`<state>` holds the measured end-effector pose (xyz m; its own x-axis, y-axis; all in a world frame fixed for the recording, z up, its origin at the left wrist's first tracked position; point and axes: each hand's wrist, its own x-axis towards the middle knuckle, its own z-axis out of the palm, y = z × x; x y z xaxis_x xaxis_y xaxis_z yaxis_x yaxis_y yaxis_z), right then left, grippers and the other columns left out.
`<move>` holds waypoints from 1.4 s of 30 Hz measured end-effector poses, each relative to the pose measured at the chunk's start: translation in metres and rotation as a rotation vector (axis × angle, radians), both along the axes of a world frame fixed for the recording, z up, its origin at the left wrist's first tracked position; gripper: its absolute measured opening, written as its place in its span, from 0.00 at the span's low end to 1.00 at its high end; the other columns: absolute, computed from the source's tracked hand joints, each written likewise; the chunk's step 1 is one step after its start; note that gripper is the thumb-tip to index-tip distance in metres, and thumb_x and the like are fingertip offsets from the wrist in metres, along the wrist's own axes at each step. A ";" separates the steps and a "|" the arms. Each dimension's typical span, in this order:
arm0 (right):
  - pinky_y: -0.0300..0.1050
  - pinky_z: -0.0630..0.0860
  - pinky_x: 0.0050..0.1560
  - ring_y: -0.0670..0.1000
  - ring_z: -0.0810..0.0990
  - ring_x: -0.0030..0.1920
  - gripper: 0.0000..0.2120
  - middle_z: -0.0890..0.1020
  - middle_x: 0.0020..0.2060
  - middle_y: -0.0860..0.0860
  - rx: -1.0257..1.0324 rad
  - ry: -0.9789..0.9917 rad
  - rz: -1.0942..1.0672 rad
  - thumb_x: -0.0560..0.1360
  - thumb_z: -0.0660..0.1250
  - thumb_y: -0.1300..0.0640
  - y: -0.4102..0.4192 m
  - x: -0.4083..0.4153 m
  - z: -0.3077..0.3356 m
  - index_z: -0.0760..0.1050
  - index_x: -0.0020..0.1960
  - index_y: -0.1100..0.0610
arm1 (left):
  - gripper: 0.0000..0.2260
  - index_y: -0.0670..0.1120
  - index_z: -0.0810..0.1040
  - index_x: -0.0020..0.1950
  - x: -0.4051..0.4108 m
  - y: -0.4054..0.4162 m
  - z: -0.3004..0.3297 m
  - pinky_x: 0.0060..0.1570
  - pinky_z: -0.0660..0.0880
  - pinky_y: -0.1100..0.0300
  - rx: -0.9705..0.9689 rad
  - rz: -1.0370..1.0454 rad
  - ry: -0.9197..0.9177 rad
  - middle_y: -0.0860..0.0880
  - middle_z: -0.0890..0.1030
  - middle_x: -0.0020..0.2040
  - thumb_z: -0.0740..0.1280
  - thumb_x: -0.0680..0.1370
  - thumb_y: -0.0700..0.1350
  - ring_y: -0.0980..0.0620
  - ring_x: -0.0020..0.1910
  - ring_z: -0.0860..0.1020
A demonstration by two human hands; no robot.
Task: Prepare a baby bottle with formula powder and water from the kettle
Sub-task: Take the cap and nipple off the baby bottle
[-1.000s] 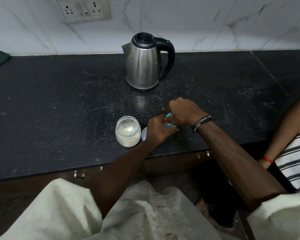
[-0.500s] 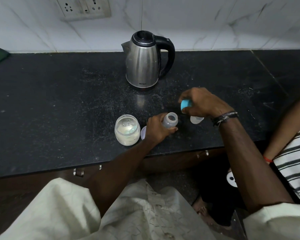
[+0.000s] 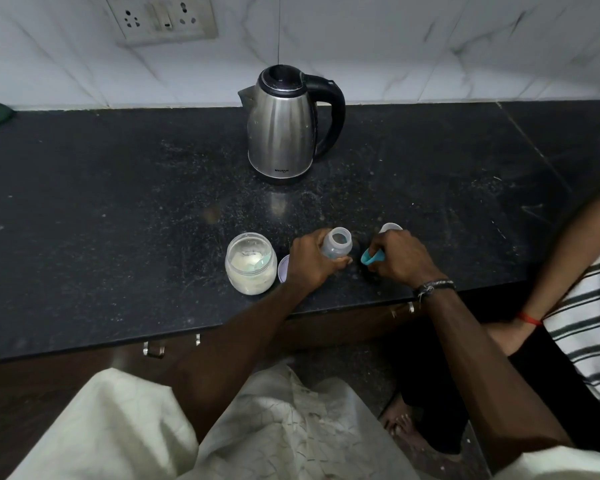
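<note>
Half the blue collar hidden under right hand.

The scene is dimly and evenly lit, with a cool grey cast laid over the white marble wall. A soft highlight is carried down the steel kettle, and its pale reflection is thrown on the black countertop just in front. Shadows are faint. Straight edges are bowed by the wide-angle lens, and detail is softened towards the corners.
</note>
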<state>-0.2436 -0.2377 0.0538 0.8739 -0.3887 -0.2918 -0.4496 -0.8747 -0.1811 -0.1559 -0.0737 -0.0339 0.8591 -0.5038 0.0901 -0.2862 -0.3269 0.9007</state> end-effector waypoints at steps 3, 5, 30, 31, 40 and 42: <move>0.46 0.74 0.51 0.57 0.78 0.58 0.18 0.78 0.60 0.56 0.019 -0.016 -0.023 0.71 0.76 0.56 0.004 -0.004 -0.005 0.77 0.59 0.53 | 0.25 0.46 0.82 0.59 -0.001 0.000 0.003 0.55 0.79 0.55 0.003 0.002 -0.008 0.51 0.85 0.54 0.83 0.65 0.48 0.57 0.52 0.82; 0.48 0.75 0.54 0.57 0.78 0.59 0.20 0.77 0.61 0.57 0.036 -0.028 -0.023 0.72 0.75 0.58 0.008 -0.006 -0.006 0.75 0.62 0.55 | 0.25 0.47 0.82 0.59 -0.003 0.001 0.005 0.56 0.79 0.56 0.006 0.005 0.000 0.51 0.85 0.54 0.83 0.65 0.48 0.57 0.52 0.82; 0.52 0.78 0.50 0.56 0.78 0.55 0.23 0.79 0.57 0.54 -0.091 -0.118 0.102 0.69 0.76 0.52 0.016 -0.013 0.013 0.73 0.61 0.54 | 0.57 0.41 0.53 0.81 -0.019 0.006 0.037 0.71 0.58 0.64 0.051 -0.003 0.139 0.44 0.63 0.79 0.84 0.62 0.50 0.49 0.78 0.63; 0.53 0.78 0.50 0.55 0.78 0.53 0.22 0.79 0.56 0.53 -0.093 -0.124 0.105 0.69 0.77 0.52 0.016 -0.012 0.016 0.73 0.59 0.54 | 0.56 0.41 0.53 0.81 -0.019 0.006 0.039 0.71 0.58 0.65 0.044 -0.004 0.134 0.45 0.62 0.80 0.84 0.63 0.50 0.49 0.78 0.62; 0.54 0.80 0.45 0.55 0.80 0.46 0.16 0.82 0.46 0.54 -0.077 -0.294 0.071 0.76 0.69 0.45 0.019 0.004 0.041 0.78 0.54 0.57 | 0.46 0.44 0.56 0.81 -0.022 0.020 0.076 0.71 0.59 0.65 -0.076 0.028 0.021 0.47 0.62 0.80 0.76 0.72 0.58 0.53 0.78 0.61; 0.54 0.79 0.44 0.54 0.80 0.43 0.14 0.81 0.42 0.52 -0.060 -0.336 0.053 0.77 0.67 0.45 0.019 0.009 0.046 0.78 0.51 0.55 | 0.44 0.43 0.59 0.81 -0.021 0.025 0.085 0.73 0.61 0.62 -0.131 0.065 -0.001 0.47 0.64 0.79 0.76 0.72 0.58 0.54 0.78 0.62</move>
